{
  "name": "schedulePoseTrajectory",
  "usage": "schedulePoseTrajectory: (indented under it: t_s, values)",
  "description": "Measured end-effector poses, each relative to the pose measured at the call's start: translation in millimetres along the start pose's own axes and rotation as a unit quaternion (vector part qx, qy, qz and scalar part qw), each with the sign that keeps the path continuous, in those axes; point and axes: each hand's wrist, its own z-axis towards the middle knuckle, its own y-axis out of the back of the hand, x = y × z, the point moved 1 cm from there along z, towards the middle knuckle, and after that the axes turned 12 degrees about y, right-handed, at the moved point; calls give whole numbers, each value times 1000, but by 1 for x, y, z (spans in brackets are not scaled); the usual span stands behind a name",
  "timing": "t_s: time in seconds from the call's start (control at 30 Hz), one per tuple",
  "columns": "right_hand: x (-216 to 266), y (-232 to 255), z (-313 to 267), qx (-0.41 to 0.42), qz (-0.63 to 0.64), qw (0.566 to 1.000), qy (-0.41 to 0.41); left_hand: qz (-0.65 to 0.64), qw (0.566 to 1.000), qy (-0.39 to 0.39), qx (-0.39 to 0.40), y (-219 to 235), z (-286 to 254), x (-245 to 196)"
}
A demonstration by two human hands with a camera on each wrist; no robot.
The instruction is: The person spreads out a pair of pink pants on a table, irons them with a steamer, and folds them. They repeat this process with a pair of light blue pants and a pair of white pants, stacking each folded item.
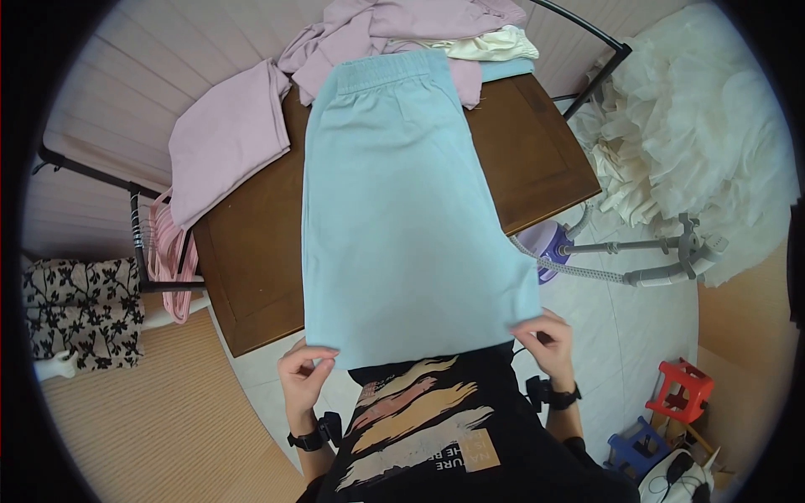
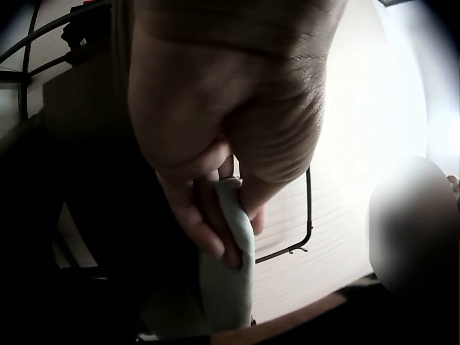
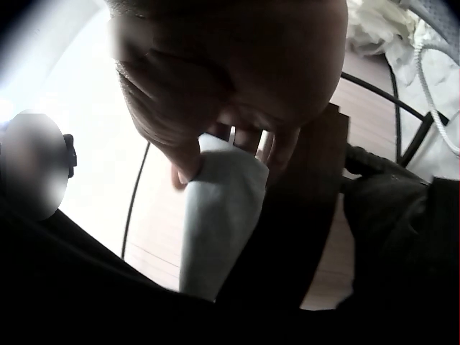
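Light blue shorts [image 1: 394,218] with a gathered elastic waistband [image 1: 386,74] lie lengthwise over the table, folded in half, the waistband at the far end. Their near edge reaches past the table towards the person's black printed shirt. My left hand [image 1: 306,373] pinches the near left corner between thumb and fingers. On the near right corner, my right hand [image 1: 549,342] has the same kind of pinch. In the left wrist view the cloth [image 2: 233,287] hangs from the fingertips, and in the right wrist view a broader flap of cloth [image 3: 223,208] is held.
Under the shorts is a brown wooden table [image 1: 537,142]. Folded pink cloth [image 1: 231,138] lies at its left, with a heap of pink clothes [image 1: 360,33] behind. Pink hangers [image 1: 173,251] hang on a black rack. A purple steamer [image 1: 549,247] and white tulle [image 1: 696,117] stand right.
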Motion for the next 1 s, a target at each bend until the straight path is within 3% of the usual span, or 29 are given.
schedulePoseTrajectory:
  t_s: [0.03,0.1,0.13,0.23,0.33,0.43,0.47,0.53,0.6,0.67,0.7,0.73,0.77,0.8,0.83,0.93,0.97,1.0]
  values:
    - [20,4,9,4,5,1000,1,3,1000,0,-5,1,-1,-15]
    - [58,12,21,0,1,998,65,46,993,-101,37,2,-4,-50]
    - [69,17,19,1,3,998,66,58,992,-106,37,4,-8,-62]
    - [95,31,11,-10,-100,985,143,138,977,-159,28,20,-26,-78]
    - [107,27,22,-64,-115,924,359,116,969,-220,14,25,-37,-88]
    - [109,30,37,-9,-164,901,403,96,961,-258,1,22,-37,-101]
    - [111,32,42,-5,-163,901,402,96,961,-258,17,24,-36,-102]
    - [114,34,52,94,-132,908,387,94,962,-256,30,28,-34,-102]
    - [103,35,49,64,-68,907,411,-15,934,-341,103,31,-33,-102]
    - [98,39,51,26,23,902,430,-7,924,-365,117,37,-24,-117]
    - [101,45,60,29,25,903,429,4,910,-392,134,38,-15,-124]
    - [107,50,73,70,-62,908,408,26,909,-399,120,39,-3,-124]
    - [109,52,82,110,-147,905,384,51,925,-370,76,37,4,-122]
    - [109,51,82,87,-235,909,332,73,939,-335,19,31,12,-126]
    - [109,45,93,89,-232,910,332,94,949,-300,-38,25,22,-130]
    - [98,31,145,28,-291,915,280,142,954,-254,-72,19,62,-128]
    - [83,33,161,58,-238,942,229,157,955,-239,-82,18,75,-127]
    - [72,31,173,75,-210,954,202,128,978,-142,-86,18,86,-124]
